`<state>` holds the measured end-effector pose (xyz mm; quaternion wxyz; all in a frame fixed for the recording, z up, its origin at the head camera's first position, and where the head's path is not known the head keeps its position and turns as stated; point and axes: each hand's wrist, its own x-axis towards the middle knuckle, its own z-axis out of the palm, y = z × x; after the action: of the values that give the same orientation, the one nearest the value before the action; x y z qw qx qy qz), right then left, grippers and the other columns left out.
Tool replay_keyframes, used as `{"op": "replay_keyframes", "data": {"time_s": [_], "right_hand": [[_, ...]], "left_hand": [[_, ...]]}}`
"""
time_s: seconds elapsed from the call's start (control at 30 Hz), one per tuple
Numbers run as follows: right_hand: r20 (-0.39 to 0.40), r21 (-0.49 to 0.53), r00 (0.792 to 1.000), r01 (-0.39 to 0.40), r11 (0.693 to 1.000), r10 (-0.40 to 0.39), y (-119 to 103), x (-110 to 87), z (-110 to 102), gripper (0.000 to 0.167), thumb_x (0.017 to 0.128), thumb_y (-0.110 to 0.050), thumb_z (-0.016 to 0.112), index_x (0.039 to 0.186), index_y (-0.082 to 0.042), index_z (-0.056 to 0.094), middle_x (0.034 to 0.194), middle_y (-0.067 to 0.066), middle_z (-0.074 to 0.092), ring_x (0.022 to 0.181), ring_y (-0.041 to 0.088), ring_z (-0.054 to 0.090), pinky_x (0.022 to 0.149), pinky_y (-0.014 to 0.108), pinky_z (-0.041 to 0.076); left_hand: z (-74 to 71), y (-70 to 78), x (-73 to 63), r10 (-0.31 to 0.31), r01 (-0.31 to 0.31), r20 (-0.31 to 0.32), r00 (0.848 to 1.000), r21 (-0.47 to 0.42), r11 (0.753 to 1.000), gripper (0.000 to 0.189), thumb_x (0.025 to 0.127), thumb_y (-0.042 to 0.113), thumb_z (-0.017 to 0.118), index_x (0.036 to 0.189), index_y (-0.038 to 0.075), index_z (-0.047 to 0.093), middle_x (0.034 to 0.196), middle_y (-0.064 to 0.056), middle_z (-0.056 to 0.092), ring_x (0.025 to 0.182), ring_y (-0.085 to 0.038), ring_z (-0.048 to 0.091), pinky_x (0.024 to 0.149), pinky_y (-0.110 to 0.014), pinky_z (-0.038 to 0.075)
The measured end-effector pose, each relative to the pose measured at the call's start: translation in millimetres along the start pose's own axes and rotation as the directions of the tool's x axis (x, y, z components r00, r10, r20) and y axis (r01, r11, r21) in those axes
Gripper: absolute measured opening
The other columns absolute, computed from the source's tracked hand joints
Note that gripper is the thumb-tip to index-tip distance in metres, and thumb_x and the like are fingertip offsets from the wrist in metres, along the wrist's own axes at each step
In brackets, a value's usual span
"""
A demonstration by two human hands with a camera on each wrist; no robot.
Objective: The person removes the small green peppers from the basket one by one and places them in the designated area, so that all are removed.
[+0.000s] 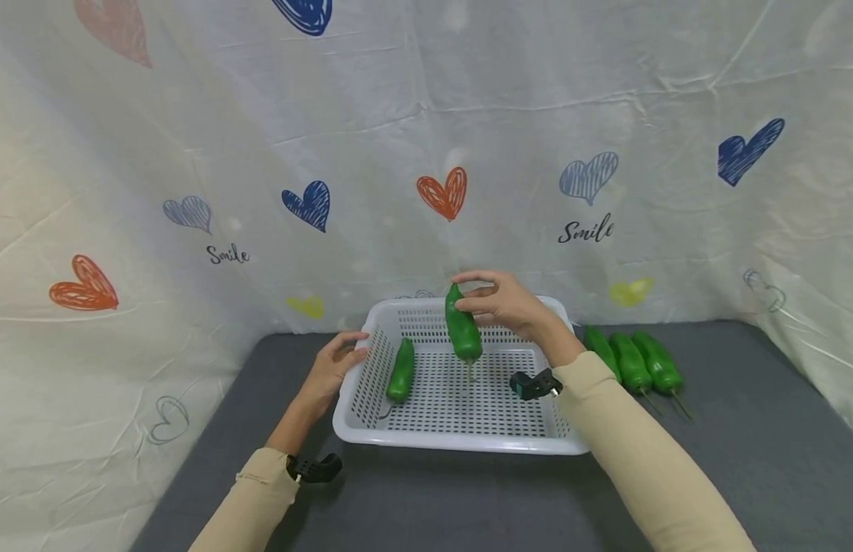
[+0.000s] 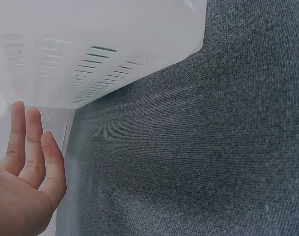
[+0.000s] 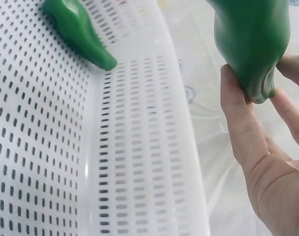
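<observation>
My right hand (image 1: 507, 307) holds a green chili pepper (image 1: 463, 330) by its pointed end, with the stem hanging down above the white basket (image 1: 460, 443). In the right wrist view, thumb and fingers (image 3: 242, 130) pinch the tip of that pepper (image 3: 252, 39). Another green chili pepper (image 1: 401, 372) lies along the left side inside the basket. At the basket's left rim rests my left hand (image 1: 332, 368). The left wrist view shows its fingers (image 2: 34, 147) loosely extended by the basket's outer wall (image 2: 115, 29); the thumb is out of sight there.
Three more green peppers (image 1: 633, 364) lie side by side on the dark grey tabletop (image 1: 467, 498), right of the basket. Behind the table hangs a white curtain (image 1: 371, 146) printed with hearts, close to the basket's far side.
</observation>
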<state>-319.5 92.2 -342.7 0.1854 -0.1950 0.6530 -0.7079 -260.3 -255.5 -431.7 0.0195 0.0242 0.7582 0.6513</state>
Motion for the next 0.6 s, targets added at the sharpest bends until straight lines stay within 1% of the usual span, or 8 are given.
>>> {"op": "replay_keyframes", "data": {"time_s": [0.1, 0.3, 0.43, 0.6], "right_hand": [[0.006, -0.013, 1.0, 0.021, 1.0, -0.021, -4, -3.6, -3, 0.056, 0.096, -0.001, 0.07, 0.148, 0.002, 0.047, 0.124, 0.025, 0.062, 0.108, 0.034, 0.065, 0.088, 0.05, 0.054], [-0.02, -0.025, 0.999, 0.037, 0.999, -0.037, -12, -12.3, -13, 0.056, 0.095, -0.001, 0.071, 0.147, 0.002, 0.048, 0.122, 0.023, 0.064, 0.107, 0.033, 0.066, 0.089, 0.051, 0.054], [-0.028, -0.03, 0.998, 0.057, 0.998, -0.058, -15, -18.8, -22, 0.058, 0.095, 0.0, 0.071, 0.147, 0.004, 0.046, 0.122, 0.024, 0.063, 0.106, 0.032, 0.066, 0.089, 0.051, 0.054], [-0.04, -0.062, 0.996, 0.078, 0.995, -0.081, -17, -28.8, -35, 0.059, 0.095, -0.002, 0.072, 0.147, 0.004, 0.046, 0.123, 0.024, 0.063, 0.105, 0.03, 0.067, 0.088, 0.05, 0.055]], "left_hand": [[-0.1, -0.1, -0.4, 0.003, -0.003, 0.003, 1.0, 0.002, 1.0, 0.044, 0.104, 0.022, 0.064, 0.143, 0.008, 0.051, 0.132, -0.022, 0.057, 0.098, -0.024, 0.068, 0.074, -0.037, 0.058], [0.0, -0.1, -0.2, 0.01, -0.01, 0.01, 1.0, 0.011, 1.0, 0.044, 0.104, 0.022, 0.063, 0.144, 0.008, 0.051, 0.132, -0.023, 0.058, 0.097, -0.024, 0.068, 0.073, -0.036, 0.058], [0.1, 0.8, -1.4, 0.01, -0.01, 0.005, 1.0, 0.018, 1.0, 0.043, 0.104, 0.021, 0.062, 0.143, 0.008, 0.051, 0.131, -0.023, 0.058, 0.097, -0.024, 0.068, 0.073, -0.036, 0.058], [-0.1, 0.9, -1.2, 0.005, -0.005, 0.004, 1.0, 0.026, 1.0, 0.043, 0.105, 0.022, 0.062, 0.143, 0.008, 0.051, 0.131, -0.023, 0.058, 0.097, -0.024, 0.068, 0.073, -0.035, 0.058]]}}
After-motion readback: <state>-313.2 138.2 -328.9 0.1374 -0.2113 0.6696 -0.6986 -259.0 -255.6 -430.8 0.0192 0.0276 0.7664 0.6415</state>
